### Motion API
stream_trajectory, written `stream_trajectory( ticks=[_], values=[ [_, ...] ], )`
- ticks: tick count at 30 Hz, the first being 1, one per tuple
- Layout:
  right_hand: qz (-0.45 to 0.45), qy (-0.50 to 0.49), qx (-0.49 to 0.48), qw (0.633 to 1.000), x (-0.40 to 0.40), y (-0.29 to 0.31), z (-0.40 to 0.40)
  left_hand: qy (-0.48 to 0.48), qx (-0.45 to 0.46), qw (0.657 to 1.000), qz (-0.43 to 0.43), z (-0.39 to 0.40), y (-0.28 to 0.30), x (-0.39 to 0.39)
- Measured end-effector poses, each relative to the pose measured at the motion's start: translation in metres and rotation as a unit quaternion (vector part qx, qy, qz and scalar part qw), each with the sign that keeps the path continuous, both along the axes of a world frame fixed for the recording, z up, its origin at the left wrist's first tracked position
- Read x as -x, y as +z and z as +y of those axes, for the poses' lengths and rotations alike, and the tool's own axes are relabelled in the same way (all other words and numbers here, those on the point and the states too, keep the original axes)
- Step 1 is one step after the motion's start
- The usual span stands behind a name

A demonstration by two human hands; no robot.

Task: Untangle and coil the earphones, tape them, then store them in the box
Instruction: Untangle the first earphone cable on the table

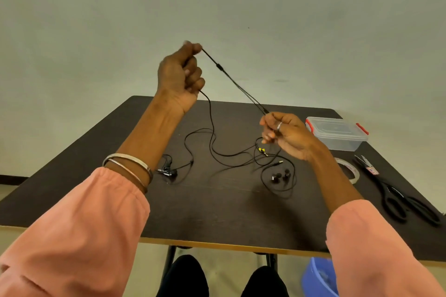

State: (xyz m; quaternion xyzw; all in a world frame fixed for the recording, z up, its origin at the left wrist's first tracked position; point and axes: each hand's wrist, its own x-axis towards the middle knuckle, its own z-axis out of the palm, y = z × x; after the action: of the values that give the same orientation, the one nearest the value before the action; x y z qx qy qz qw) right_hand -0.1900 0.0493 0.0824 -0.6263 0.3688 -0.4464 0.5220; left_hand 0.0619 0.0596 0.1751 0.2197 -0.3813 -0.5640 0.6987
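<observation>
My left hand (179, 77) is raised above the table and grips a black earphone cable (235, 82). The cable runs taut, down and to the right, into my right hand (283, 134), which pinches its two thin strands. From my left fist the rest of the cable hangs down to the dark table (217, 212), where it lies in loose tangled loops (217, 149). A pair of black earbuds (281, 177) rests at centre right. A second black earphone bundle (167, 171) lies at centre left. The clear plastic box (337, 135) with red clips stands shut at the back right.
A roll of clear tape (351, 171) lies to the right of my right forearm. Black scissors (398, 198) lie along the table's right edge. A blue bin (318, 277) sits on the floor under the table's front right. My knees show below the front edge.
</observation>
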Motion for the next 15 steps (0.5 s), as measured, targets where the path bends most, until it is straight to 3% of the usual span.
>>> stream_trajectory(
  ticks=[2,4,6,8,10,12,15],
  values=[
    [-0.022,-0.007,-0.055,0.998,0.016,-0.007,-0.001,0.023,-0.007,0.999,0.039,-0.001,-0.001,-0.006],
    [0.018,-0.036,-0.093,0.995,0.030,-0.008,0.002,0.035,-0.023,0.999,0.015,-0.003,-0.002,-0.011],
    [0.149,-0.099,-0.100,0.979,0.035,0.000,0.008,0.023,-0.039,0.996,-0.072,-0.003,-0.004,-0.011],
    [0.282,-0.169,-0.090,0.940,0.032,0.016,0.015,-0.015,-0.045,0.981,-0.188,0.000,-0.005,-0.006],
    [0.325,-0.225,-0.025,0.918,0.025,0.032,0.015,-0.057,-0.027,0.952,-0.299,0.006,-0.004,0.005],
    [0.285,-0.206,0.066,0.934,0.010,0.050,0.021,-0.080,0.001,0.922,-0.379,0.013,-0.002,0.019],
    [0.139,-0.078,0.144,0.977,-0.013,0.069,0.032,-0.090,0.030,0.888,-0.450,0.021,0.001,0.035]
  ],
)
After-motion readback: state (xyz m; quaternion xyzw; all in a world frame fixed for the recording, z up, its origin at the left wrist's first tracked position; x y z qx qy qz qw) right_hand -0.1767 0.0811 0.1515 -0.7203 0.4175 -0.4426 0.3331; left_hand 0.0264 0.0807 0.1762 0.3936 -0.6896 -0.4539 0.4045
